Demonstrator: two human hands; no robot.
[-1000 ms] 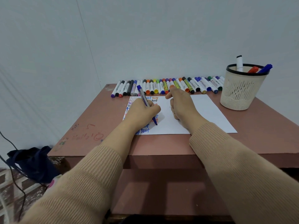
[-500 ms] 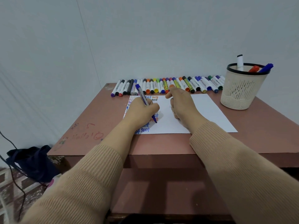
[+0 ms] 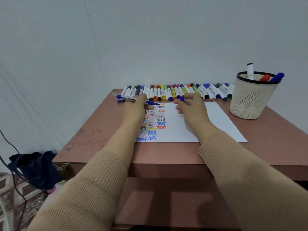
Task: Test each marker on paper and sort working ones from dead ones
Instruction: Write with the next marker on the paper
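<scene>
Recapping looks next: left hand (image 3: 135, 110) grips the blue marker (image 3: 131, 99) over the paper (image 3: 216, 120), right hand (image 3: 191, 110) pinches its cap (image 3: 182, 99).

The left hand (image 3: 136, 108) no longer writes at the lower left of the paper (image 3: 216, 120); it is now up at the sheet's top left corner. Its blue marker (image 3: 138, 100) is off the paper and lies nearly level, tip pointing right. The written words (image 3: 161, 123) are now uncovered. The right hand (image 3: 191, 109) sits slightly further right, its fingers pinching a blue cap (image 3: 182, 99).
</scene>
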